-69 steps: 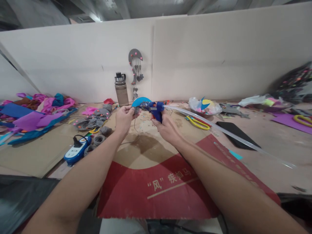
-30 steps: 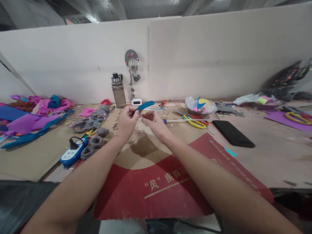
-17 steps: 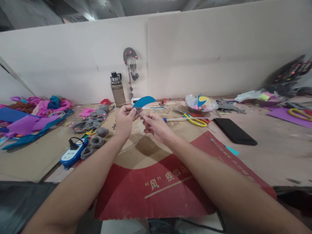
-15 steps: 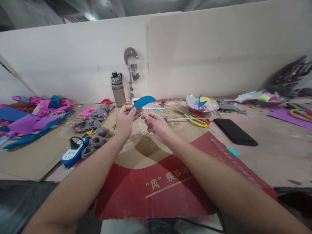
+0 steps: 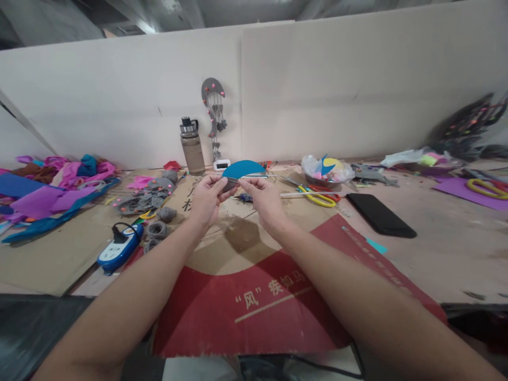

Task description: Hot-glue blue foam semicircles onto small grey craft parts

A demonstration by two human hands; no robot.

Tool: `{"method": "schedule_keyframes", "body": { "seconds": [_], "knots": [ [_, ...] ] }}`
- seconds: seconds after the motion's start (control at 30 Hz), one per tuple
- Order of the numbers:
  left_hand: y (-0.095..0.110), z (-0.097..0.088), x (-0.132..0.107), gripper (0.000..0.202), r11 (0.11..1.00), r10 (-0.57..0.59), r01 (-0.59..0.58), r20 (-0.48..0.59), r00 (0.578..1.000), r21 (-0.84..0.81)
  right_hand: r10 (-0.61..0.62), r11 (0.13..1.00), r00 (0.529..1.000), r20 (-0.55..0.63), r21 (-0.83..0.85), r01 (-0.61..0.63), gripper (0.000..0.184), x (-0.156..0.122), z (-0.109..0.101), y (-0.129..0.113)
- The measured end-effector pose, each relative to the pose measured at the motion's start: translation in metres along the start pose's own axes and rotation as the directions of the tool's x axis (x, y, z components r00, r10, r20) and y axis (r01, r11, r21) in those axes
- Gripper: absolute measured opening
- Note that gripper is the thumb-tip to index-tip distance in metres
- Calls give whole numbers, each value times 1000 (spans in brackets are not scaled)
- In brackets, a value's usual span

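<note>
A blue half-round felt piece [image 5: 243, 169] is held up over the cardboard sheet [image 5: 254, 296] between both hands. My left hand [image 5: 208, 198] pinches its left end with thumb and fingers closed. My right hand [image 5: 265, 199] pinches its lower right edge the same way. The blue glue gun [image 5: 246, 198] lies on the cardboard just behind my right hand, its clear stick [image 5: 296, 194] running right toward the yellow scissors [image 5: 317, 198].
A water bottle [image 5: 191, 145] and a grey hanging ornament [image 5: 213, 114] stand at the white wall. Grey felt bits and thread coils [image 5: 153, 206], a blue power strip [image 5: 119, 247] and coloured felt [image 5: 51, 188] lie left. A black phone [image 5: 380, 215] and a bag of scraps [image 5: 327, 170] lie right.
The right hand put the glue gun down on the cardboard, then came back and pinched the blue felt piece. The piece turned to face me more flatly.
</note>
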State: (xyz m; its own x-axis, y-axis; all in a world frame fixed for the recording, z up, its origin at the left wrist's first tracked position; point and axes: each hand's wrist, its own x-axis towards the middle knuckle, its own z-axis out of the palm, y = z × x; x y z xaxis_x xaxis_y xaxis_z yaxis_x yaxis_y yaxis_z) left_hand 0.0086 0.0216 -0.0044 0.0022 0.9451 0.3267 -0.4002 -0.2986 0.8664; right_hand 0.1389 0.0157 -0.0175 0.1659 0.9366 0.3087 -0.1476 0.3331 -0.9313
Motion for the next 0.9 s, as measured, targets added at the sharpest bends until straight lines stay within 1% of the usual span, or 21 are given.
{"method": "schedule_keyframes", "body": {
  "seconds": [0.23, 0.4, 0.57, 0.63, 0.77, 0.83, 0.9],
  "knots": [
    [2, 1, -2, 16, 1000, -18, 18, 27, 999, -9, -80, 997, 997, 19, -2, 80, 19, 1, -2, -2],
    [4, 4, -4, 11, 999, -42, 43, 26, 999, -22, -89, 996, 996, -17, -19, 89, 22, -1, -2, -5],
    [4, 5, -5, 11, 999, -49, 49, 17, 999, -2, -93, 995, 995, -21, -47, 92, 23, -1, -1, -3],
    [4, 5, -5, 12, 999, -47, 47, 22, 999, 2, -103, 993, 995, -10, -51, 102, 23, 0, -2, -1],
    [3, 3, -5, 15, 999, -35, 34, 24, 999, 5, -161, 985, 986, 39, -61, 163, 21, 0, -4, 0],
    [1, 2, -4, 16, 1000, -21, 21, 14, 1000, 12, -174, 980, 983, 50, -92, 178, 19, -3, -4, -1],
    [0, 1, -4, 17, 998, 11, -11, -8, 1000, 55, -170, 978, 984, 61, -115, 176, 17, -6, -2, -2]
  ]
}}
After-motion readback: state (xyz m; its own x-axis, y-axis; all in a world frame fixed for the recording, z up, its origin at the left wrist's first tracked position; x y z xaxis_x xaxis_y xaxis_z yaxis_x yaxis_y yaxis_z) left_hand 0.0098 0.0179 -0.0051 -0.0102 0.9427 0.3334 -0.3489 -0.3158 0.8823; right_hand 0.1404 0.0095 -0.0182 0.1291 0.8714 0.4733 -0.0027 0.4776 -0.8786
